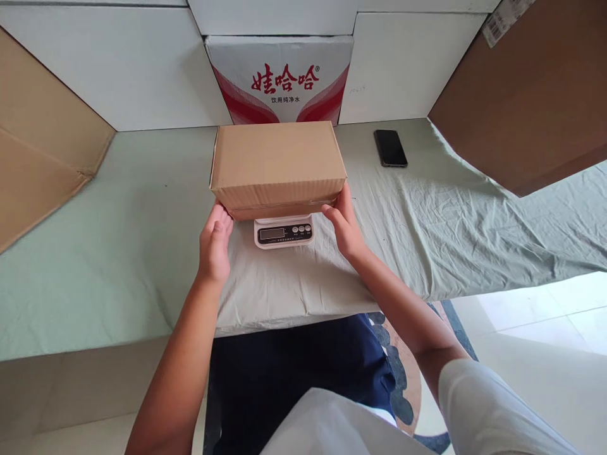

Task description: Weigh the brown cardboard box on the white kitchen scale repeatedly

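A closed brown cardboard box (pixel 279 155) is between my two hands, over a white digital kitchen scale (pixel 284 232). My left hand (pixel 216 243) is at its near left corner, with the fingertips hidden behind or under the edge. At the near right corner, my right hand (pixel 345 221) grips the box with the thumb on the front face and the fingers along the side. The scale's front panel with its display and buttons shows below the box, while its weighing plate is mostly covered. Whether the box rests fully on the plate I cannot tell.
A pale green cloth (pixel 156 253) covers the table. A black phone (pixel 391 148) lies at the back right. Behind the box stands a white and red printed carton (pixel 284 79) against white panels. Large brown cardboard pieces flank both sides, left (pixel 42 145) and right (pixel 535 95).
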Action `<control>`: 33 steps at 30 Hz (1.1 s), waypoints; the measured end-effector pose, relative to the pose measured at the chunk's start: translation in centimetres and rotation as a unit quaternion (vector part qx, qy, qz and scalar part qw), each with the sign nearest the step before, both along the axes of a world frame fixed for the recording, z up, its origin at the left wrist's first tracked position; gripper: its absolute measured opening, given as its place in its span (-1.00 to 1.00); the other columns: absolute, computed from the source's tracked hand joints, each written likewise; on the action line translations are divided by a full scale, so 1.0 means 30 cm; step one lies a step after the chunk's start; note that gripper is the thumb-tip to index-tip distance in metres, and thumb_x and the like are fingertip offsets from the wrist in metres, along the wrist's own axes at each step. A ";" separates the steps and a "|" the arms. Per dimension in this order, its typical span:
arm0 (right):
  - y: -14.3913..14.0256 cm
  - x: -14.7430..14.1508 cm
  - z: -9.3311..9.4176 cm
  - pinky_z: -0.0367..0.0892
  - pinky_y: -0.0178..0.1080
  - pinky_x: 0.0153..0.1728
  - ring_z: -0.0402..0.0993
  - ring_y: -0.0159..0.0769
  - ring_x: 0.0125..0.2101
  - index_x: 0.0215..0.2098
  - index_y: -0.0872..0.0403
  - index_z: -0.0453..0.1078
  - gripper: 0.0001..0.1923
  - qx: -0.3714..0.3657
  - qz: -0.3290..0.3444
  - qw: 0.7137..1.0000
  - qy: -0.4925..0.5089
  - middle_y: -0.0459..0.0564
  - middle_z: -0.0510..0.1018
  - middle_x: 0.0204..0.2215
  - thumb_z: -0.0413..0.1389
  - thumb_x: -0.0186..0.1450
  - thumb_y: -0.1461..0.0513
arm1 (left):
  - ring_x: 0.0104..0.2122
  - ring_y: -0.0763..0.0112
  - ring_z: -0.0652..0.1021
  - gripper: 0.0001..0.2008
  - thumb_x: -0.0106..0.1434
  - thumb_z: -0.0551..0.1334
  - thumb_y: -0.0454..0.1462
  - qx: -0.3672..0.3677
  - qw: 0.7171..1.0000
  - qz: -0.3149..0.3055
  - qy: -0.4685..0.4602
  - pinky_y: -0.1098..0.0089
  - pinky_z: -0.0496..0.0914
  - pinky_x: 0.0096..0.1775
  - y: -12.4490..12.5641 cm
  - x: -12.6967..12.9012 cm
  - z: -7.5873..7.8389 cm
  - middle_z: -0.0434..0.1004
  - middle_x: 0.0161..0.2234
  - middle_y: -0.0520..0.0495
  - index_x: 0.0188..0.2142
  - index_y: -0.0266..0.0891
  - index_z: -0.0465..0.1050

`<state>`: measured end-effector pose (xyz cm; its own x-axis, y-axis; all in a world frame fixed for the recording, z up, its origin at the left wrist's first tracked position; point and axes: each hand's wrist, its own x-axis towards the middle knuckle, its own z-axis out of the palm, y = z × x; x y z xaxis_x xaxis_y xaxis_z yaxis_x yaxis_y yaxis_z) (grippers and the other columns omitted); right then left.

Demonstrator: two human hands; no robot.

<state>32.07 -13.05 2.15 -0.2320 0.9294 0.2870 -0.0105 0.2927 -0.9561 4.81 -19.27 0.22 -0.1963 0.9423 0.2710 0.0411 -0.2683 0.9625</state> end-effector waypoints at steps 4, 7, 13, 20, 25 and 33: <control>0.005 0.005 -0.015 0.16 0.27 0.66 0.17 0.08 0.58 0.56 -0.25 0.02 -0.10 -0.013 -0.005 1.000 0.015 0.00 0.21 0.61 0.14 0.36 -0.23 | 0.64 -0.17 0.22 -0.05 0.35 0.27 0.39 0.012 1.000 0.010 -0.004 -0.06 0.18 0.61 0.002 -0.004 -0.001 0.38 0.56 -0.19 0.53 -0.05 0.41; 0.027 0.019 -0.047 0.05 0.32 0.69 0.02 0.08 0.67 0.59 -0.32 -0.11 -0.04 -0.019 -0.020 0.999 0.030 -0.08 0.07 0.69 0.14 0.36 -0.28 | 0.66 -0.13 0.15 -0.04 0.37 0.25 0.39 0.022 0.999 0.027 -0.008 -0.03 0.10 0.64 0.005 -0.012 0.000 0.26 0.62 -0.15 0.57 -0.04 0.36; 0.066 0.037 -0.094 -0.05 0.38 0.70 -0.07 0.11 0.70 0.59 -0.39 -0.16 0.01 -0.037 -0.041 0.997 0.052 -0.14 0.02 0.71 0.13 0.33 -0.35 | 0.67 -0.17 0.13 0.00 0.32 0.28 0.41 0.020 0.999 0.034 -0.037 -0.05 0.05 0.65 0.010 -0.019 -0.006 0.23 0.64 -0.22 0.54 -0.07 0.38; 0.056 0.027 -0.070 0.04 0.38 0.69 -0.05 0.07 0.70 0.57 -0.34 -0.07 0.02 -0.055 -0.046 0.996 0.060 -0.11 0.03 0.71 0.17 0.29 -0.37 | 0.66 -0.19 0.13 -0.02 0.44 0.24 0.33 0.035 0.998 0.028 -0.045 -0.06 0.03 0.64 0.007 -0.018 -0.012 0.18 0.64 -0.38 0.55 -0.32 0.29; 0.064 0.035 -0.070 0.09 0.38 0.67 0.01 0.06 0.68 0.58 -0.38 -0.07 -0.01 -0.043 -0.045 0.998 0.033 -0.16 0.03 0.72 0.12 0.32 -0.38 | 0.66 -0.18 0.13 -0.01 0.41 0.25 0.35 0.031 0.998 0.030 -0.042 -0.04 0.04 0.64 0.007 -0.015 -0.009 0.17 0.64 -0.36 0.53 -0.29 0.31; 0.039 0.026 -0.039 0.14 0.34 0.66 0.06 0.03 0.67 0.57 -0.34 0.06 -0.13 -0.027 -0.038 0.998 0.045 -0.14 0.16 0.68 0.09 0.39 -0.31 | 0.66 -0.16 0.14 0.03 0.43 0.25 0.36 0.034 0.999 0.020 -0.037 -0.01 0.07 0.64 0.004 -0.009 0.005 0.19 0.63 -0.39 0.55 -0.36 0.27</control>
